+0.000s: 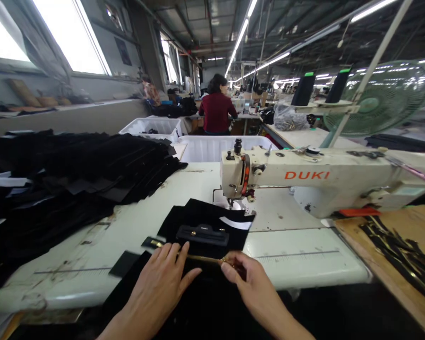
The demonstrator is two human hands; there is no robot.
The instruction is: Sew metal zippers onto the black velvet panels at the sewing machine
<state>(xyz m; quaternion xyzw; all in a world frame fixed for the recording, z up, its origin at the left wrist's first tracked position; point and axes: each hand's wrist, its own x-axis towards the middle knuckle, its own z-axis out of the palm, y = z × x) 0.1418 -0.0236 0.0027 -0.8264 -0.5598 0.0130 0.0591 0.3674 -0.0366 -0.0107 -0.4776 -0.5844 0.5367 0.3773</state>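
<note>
My left hand (161, 278) lies flat with fingers spread on black fabric (201, 222) at the near edge of the sewing table (297, 255). My right hand (246, 278) pinches the end of a gold-toothed zipper (198, 257) that runs left under my left fingertips. Just beyond the zipper, a black rectangular piece with small metal fittings (202, 233) rests on the fabric. A white label-like strip (235, 223) lies at the fabric's right side. The needle area of the cream DUKI sewing machine (304, 177) stands right behind the fabric.
A big heap of black cut pieces (67, 179) covers the table's left. More zippers (403, 255) lie on a wooden board at right. White bins (212, 146), a green fan (382, 97), thread cones (302, 89) and a person in red (216, 111) are behind.
</note>
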